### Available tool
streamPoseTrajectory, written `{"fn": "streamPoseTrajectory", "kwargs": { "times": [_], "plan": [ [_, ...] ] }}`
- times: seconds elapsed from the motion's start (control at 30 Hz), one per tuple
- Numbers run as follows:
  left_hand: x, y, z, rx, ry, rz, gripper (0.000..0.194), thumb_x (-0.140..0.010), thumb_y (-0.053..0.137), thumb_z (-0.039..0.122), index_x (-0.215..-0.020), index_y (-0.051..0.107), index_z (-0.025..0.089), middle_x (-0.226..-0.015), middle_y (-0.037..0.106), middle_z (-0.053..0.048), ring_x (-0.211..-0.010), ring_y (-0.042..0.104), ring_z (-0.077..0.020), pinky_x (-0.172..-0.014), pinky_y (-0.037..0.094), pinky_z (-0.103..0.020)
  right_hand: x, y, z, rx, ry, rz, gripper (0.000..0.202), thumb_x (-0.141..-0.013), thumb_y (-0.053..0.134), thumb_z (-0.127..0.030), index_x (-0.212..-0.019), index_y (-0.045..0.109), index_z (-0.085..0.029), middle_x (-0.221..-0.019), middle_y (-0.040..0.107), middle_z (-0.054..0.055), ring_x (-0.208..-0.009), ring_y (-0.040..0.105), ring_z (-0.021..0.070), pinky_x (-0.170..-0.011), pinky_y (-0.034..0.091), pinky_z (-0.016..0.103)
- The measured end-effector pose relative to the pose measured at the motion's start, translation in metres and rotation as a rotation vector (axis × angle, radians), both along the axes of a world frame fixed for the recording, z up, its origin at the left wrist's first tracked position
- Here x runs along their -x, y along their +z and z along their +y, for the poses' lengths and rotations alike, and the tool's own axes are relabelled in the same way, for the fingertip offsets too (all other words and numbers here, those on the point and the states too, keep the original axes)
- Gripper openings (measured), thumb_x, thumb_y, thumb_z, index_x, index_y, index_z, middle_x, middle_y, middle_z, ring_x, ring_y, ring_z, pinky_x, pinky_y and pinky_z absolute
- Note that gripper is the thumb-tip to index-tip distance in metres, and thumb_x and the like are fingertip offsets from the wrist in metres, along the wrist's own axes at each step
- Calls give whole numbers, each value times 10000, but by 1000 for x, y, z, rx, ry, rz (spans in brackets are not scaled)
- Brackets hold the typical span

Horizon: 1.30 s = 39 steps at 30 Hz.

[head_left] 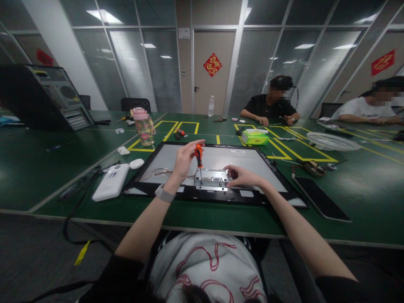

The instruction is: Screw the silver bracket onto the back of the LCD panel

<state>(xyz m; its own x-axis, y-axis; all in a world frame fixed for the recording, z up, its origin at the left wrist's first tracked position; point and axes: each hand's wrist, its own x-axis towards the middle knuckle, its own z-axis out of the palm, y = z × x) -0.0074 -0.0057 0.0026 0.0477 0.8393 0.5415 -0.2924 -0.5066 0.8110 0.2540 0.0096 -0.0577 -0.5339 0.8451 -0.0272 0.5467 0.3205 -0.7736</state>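
An orange and black screwdriver (198, 155) stands upright, its tip at the left side of a silver metal bracket (213, 178). My left hand (185, 160) has its fingers around the top of the handle. At the bracket's right end, my right hand (240, 176) grips the edge between thumb and fingers. The bracket rests on the near part of a large flat panel (252, 162) with a black frame and pale grey back. Thin wires (160, 171) run from the bracket's left side over the panel.
Left of the panel are a white power bank (111, 182), a white oval case (136, 163) and a pink-lidded bottle (143, 128). A black phone-like slab (320, 198) lies at right, a green packet (255, 136) behind. Two people sit across the table (189, 219). A computer case (47, 97) stands far left.
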Motion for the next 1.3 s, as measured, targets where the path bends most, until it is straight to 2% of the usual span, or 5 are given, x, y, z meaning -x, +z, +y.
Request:
{"fn": "streamPoseTrajectory", "kwargs": {
  "times": [0.37, 0.57, 0.8, 1.07, 1.3],
  "plan": [
    [-3, -1, -1, -79, 110, 76, 221, -750, 715, 311, -904, 721, 152, -795, 712, -44, -715, 632, -126, -707, 486, -245, 2, 1, -1, 4, -12, 3, 702, -565, 810, -471, -1136, 521, -182, -822, 461, -21, -768, 470, 157, -706, 382, 285],
    [-3, -1, -1, 5, -54, -2, 256, -823, 621, 340, -982, 710, 160, -893, 725, -75, -791, 668, -169, -773, 508, -305, 2, 2, -2, 5, -17, -3, 695, -561, 810, -471, -1128, 523, -188, -814, 459, -21, -767, 467, 160, -697, 385, 286],
    [-1, -3, 1, -51, 82, 101, 208, -750, 714, 306, -902, 727, 164, -846, 702, -39, -744, 613, -118, -702, 467, -228, 2, 3, -3, 5, -13, -2, 703, -571, 808, -468, -1143, 516, -182, -828, 463, -17, -774, 479, 161, -708, 387, 287],
    [-4, -1, -3, 36, -124, -23, 293, -807, 651, 389, -940, 701, 132, -819, 710, -73, -766, 669, -167, -792, 513, -322, 2, 3, -2, -3, -9, -10, 685, -571, 807, -469, -1124, 521, -184, -826, 462, -18, -765, 474, 157, -697, 380, 281],
    [-4, -7, 4, -51, 5, -12, 244, -711, 769, 325, -823, 626, 162, -721, 621, 9, -658, 585, -94, -674, 474, -234, 3, 5, -4, 15, -18, -5, 708, -563, 809, -472, -1141, 523, -181, -805, 463, -25, -756, 483, 159, -688, 389, 285]
  ]
}}
